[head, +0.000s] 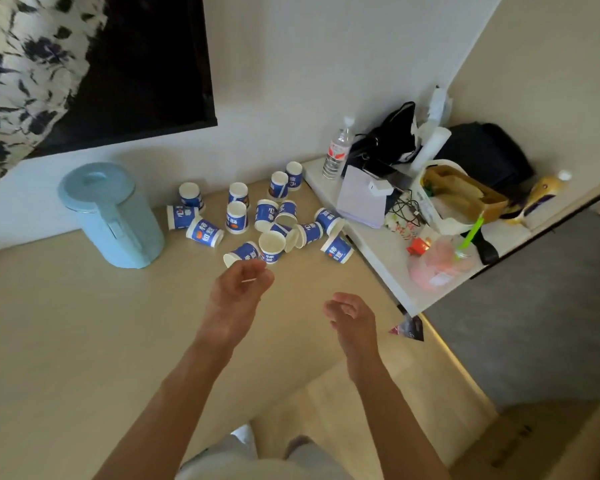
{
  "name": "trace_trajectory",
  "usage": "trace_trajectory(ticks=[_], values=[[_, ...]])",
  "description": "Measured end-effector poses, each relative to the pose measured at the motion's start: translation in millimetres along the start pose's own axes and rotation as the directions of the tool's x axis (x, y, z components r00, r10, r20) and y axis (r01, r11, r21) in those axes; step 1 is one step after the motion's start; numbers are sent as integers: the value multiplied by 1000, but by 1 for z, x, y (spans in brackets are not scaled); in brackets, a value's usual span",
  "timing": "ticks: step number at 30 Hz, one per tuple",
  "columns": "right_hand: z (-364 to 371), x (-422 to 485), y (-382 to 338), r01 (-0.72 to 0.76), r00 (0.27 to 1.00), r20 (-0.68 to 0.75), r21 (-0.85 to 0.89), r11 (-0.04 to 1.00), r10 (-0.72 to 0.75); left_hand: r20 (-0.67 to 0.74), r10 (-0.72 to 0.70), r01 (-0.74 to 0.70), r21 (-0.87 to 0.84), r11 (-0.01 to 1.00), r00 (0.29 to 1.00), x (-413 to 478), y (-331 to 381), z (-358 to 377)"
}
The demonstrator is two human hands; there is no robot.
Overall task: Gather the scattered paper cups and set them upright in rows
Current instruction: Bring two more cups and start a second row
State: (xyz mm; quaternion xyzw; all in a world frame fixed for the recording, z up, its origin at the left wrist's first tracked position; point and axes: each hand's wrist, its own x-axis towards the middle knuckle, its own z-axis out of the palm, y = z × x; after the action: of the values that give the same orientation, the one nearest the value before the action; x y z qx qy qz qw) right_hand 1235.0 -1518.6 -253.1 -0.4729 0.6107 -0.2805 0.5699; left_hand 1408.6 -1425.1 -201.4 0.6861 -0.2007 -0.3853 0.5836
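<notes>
- Paper cups (257,220) lay in a loose cluster on the table (84,323), just beyond my left hand (239,284). Some stood, others lay on their sides, and several touched.
- Left hand: hovered close to the nearest cups, fingers loosely curled, holding nothing.
- Right hand (349,313): hung nearer to me, relaxed and half-curled, also empty.
- Hazard, rolling: the toppled cup (241,254) nearest my left fingertips would likely have rolled away if brushed. Cause: a light, round paper wall.
- Hazard, crushing: a hard pinch would probably have dented a thin rim.
- Hazard, spillage: a wide sweep to the right could have pushed cups into the white ledge (388,258) and tipped the pink drink (437,265) near its front edge.
- Surface: smooth beige tabletop. The stretch under my hands looked suitable for the rows.
- Room: a pale blue jug (111,216) stood left of the cluster. A dark screen (146,64) hung on the white wall, beside floral fabric (18,81). A water bottle (338,152) and black bag (395,133) crowded the ledge, and grey floor (534,306) lay beyond.
</notes>
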Motion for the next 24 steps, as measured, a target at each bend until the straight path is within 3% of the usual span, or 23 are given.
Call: trace_trajectory(ticks=[5,10,16,19,24], values=[[-7,80,-25,62,997,44,-94,994,-58,-70,-94,95,1,996,993,28,4,32],[2,178,-43,177,982,107,-249,952,-154,-153,-106,99,-49,994,983,54,10,69],[18,252,-37,377,924,285,-586,718,-253,-284,-134,119,-68,991,949,69,13,100],[22,270,-31,414,909,354,-713,565,-219,-353,-149,130,-76,989,924,72,9,107],[28,288,-19,430,899,407,-750,502,-162,-437,-175,148,-96,984,882,71,-2,115]])
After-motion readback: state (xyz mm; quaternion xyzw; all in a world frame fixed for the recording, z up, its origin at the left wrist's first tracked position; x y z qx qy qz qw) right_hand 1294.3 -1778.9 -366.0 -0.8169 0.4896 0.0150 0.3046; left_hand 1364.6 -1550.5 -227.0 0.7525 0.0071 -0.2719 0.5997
